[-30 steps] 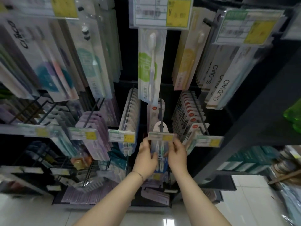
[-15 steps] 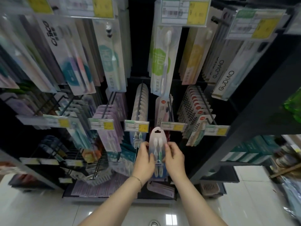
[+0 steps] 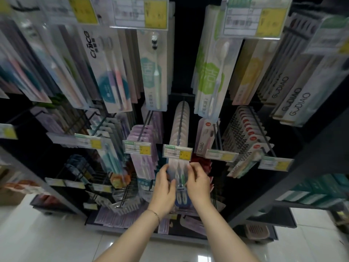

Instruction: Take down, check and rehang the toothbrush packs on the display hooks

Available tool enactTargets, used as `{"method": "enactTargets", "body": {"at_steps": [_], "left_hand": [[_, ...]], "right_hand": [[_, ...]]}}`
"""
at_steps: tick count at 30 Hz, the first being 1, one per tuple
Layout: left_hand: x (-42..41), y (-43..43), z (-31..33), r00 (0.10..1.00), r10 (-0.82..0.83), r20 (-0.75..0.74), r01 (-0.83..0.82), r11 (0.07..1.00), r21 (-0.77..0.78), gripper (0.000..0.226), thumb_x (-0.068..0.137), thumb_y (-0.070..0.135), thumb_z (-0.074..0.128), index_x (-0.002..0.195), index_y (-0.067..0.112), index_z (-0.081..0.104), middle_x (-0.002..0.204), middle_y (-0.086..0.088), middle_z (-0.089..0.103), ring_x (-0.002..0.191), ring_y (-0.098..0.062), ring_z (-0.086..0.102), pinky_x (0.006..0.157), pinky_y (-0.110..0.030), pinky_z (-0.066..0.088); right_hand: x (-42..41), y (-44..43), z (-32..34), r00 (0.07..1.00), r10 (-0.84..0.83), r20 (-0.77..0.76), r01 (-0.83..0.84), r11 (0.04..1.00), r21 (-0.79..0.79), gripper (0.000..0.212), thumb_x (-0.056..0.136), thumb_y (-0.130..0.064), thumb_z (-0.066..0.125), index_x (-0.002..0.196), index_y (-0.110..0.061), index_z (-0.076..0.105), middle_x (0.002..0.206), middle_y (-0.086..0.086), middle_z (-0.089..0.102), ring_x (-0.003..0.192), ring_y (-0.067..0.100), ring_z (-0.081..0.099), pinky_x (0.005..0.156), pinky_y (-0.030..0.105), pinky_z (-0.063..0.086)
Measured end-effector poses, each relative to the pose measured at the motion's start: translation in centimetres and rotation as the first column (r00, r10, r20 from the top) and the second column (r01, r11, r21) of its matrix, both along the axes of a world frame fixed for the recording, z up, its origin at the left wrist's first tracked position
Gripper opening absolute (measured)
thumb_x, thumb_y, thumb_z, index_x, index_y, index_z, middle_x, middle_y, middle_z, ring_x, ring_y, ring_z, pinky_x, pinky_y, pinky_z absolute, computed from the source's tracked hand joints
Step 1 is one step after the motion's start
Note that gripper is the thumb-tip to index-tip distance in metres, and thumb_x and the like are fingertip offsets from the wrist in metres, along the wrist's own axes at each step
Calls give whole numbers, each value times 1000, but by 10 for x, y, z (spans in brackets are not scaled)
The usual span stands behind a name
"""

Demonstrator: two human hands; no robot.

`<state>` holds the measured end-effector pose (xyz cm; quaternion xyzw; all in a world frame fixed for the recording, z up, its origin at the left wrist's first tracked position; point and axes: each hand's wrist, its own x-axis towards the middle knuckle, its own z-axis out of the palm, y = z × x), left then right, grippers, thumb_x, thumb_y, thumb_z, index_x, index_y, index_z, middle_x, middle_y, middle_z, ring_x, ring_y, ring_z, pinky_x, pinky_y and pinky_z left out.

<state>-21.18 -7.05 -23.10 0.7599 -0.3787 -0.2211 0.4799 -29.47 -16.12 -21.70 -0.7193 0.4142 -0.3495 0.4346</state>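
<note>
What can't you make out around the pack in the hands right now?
- Head view, toothbrush pack: its top and hang hole sit behind the price tag, so whether it is on the hook is unclear.
- Head view, its sides: covered by the left hand and right hand.
- Head view, price tag print: blurred, unreadable.
- Head view, top-row labels: cut off by the upper edge.

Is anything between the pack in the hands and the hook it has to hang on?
Yes: the price tag at the tip of the hook covers the top of the toothbrush pack gripped by the left hand and right hand. Its hang hole is hidden.
</note>
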Motion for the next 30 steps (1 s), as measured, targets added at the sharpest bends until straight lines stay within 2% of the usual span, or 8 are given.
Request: {"method": "enactTargets", "body": {"at_steps": [3,10,14,17,21,23,26,30], "left_hand": [[4,-2,2,1000,-2,10,2,1000,15,57,99,19,46,149,23,19,140,0,35,95,-5,55,99,-36,46],[7,-6,11,999,18,44,-19,1000,23,60,100,19,45,151,27,15,125,5,36,88,4,51,85,-13,36],[10,-9,11,999,15,46,-18,997,74,62,100,20,45,152,26,11,125,2,35,85,0,52,83,-19,40],[14,-14,10,996,-15,84,6,995,102,64,99,19,46,152,26,10,127,5,29,94,-12,55,88,-26,45],[20,-26,7,992,-41,118,27,993,117,63,94,14,52,148,25,20,120,2,37,103,-21,56,89,-34,50],[23,-30,7,992,-54,110,40,991,128,59,94,12,52,145,23,25,119,3,37,109,-22,54,93,-31,46],[28,-35,5,994,-68,89,57,991,124,51,93,9,51,140,18,33,125,1,38,118,-21,49,99,-27,40],[35,-39,4,993,-60,104,44,989,143,37,94,7,49,130,11,42,128,-6,41,121,-21,44,96,-18,31]], "right_hand": [[3,-1,-1,1000,-1,-4,1,1000,-4,14,99,-25,49,91,-23,60,69,-10,59,62,-3,55,57,10,39],[9,-2,2,999,-16,39,16,1000,-12,14,99,-22,50,92,-23,61,71,-11,61,66,-4,56,58,7,39],[13,-9,-1,1000,-13,25,12,999,44,15,99,-21,49,91,-21,62,73,-6,63,66,-1,57,62,17,44],[18,-17,-8,1000,-2,-6,2,998,66,17,99,-19,46,90,-22,60,72,-2,64,63,6,58,64,32,49],[23,-26,-13,1000,21,-12,-20,995,96,21,99,-17,43,92,-30,58,76,-3,66,67,13,62,68,41,53],[26,-30,-12,1000,31,-5,-30,996,86,20,99,-17,43,95,-28,59,80,-5,67,73,11,64,72,38,54],[28,-34,-9,999,43,-1,-43,995,93,21,99,-13,44,99,-23,62,86,-8,69,78,-1,63,73,24,51],[30,-35,-9,997,73,8,-74,986,150,28,98,-8,42,105,-24,63,91,-12,69,81,-8,62,72,15,49]]}}
